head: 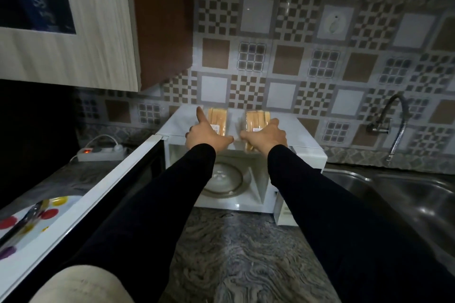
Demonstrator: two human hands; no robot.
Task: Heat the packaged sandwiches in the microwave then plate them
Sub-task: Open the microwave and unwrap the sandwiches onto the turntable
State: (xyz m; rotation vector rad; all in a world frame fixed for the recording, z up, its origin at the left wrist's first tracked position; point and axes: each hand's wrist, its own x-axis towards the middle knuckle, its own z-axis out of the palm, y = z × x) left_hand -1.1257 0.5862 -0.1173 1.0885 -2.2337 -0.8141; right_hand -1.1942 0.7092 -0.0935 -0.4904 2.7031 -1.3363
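Note:
Two packaged sandwiches lie side by side on top of the white microwave [305,141]. My left hand [204,134] lies over the near end of the left sandwich pack [218,119], one finger pointing up at its left edge. My right hand [267,138] grips the near end of the right sandwich pack [256,119], fingers spread over it. The microwave door [81,202] hangs wide open to the left. Inside, the round glass turntable [225,179] is bare. Both arms wear dark sleeves.
A plate with coloured dots [32,226] sits on the left counter, a dark utensil lying on it. A power strip [101,152] with a lit red switch is behind it. A steel sink [403,194] and a flexible tap [391,125] are at the right. Cabinets hang overhead at left.

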